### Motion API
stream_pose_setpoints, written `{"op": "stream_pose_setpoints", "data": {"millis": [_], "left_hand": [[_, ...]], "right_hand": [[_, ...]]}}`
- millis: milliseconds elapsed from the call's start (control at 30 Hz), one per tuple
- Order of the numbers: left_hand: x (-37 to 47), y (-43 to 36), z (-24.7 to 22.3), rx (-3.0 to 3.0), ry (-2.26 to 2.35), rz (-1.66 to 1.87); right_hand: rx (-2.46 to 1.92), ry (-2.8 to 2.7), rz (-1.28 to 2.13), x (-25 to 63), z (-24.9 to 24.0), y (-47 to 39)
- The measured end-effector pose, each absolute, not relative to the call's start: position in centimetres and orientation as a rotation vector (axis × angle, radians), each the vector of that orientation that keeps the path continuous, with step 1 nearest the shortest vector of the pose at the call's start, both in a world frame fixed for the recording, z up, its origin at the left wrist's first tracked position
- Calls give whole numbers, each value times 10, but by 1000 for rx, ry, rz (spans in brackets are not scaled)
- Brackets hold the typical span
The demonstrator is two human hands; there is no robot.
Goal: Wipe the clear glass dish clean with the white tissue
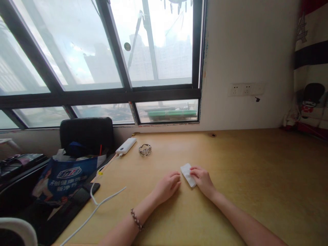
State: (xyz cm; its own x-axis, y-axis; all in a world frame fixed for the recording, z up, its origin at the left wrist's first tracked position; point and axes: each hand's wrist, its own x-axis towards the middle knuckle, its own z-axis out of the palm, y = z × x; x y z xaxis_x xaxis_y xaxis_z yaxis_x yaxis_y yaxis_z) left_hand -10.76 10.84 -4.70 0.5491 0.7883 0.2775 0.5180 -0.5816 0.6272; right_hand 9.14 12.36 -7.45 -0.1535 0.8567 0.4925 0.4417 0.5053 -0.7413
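Both hands are on the desk [256, 164], near the middle. The right hand [203, 180] rests on a small white folded cloth [187, 174], fingers curled over its right end and pinning it to the wood; whether it grips or only presses, I can't tell. The left hand [167, 186] lies just left of the cloth, fingers loosely bent, holding nothing, its tips close to the cloth but apart from it. A beaded bracelet [136, 219] sits on that wrist.

Farther back and to the left, a silver bangle [145, 149] lies beside a white power bank [126, 146], whose cable [102, 201] trails toward the near edge. At far left a blue bag [64, 177] leans by a black chair [87, 135].

Risks, as I judge them: the cloth looks light and thin, so a one-sided press could let it skid or unfold on the smooth wood. A wide sweep of the left forearm could snag the loose cable and drag the power bank into the bangle.
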Motion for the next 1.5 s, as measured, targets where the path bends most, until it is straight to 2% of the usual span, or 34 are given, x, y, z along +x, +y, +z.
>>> {"op": "stream_pose_setpoints", "data": {"millis": [100, 233, 367, 500, 667, 1233, 1500], "left_hand": [[-96, 115, -53, 1919, 1039, 892], [-66, 130, -58, 1304, 794, 946], [-48, 139, -62, 1045, 720, 1097], [-51, 132, -64, 1002, 696, 1091], [-58, 123, -60, 1031, 715, 1036], [-55, 124, -58, 1202, 765, 1005], [-59, 132, -76, 1067, 919, 1213]], "right_hand": [[-1008, -1543, 628, 92, -69, 124], [-921, -1448, 760, 90, -64, 121], [-1046, -1601, 552, 86, -62, 115], [-1204, -1680, 353, 83, -60, 110], [-1259, -1663, 334, 83, -63, 112], [-1196, -1514, 616, 85, -64, 115], [-1034, -1010, 1056, 94, -69, 124]]}}
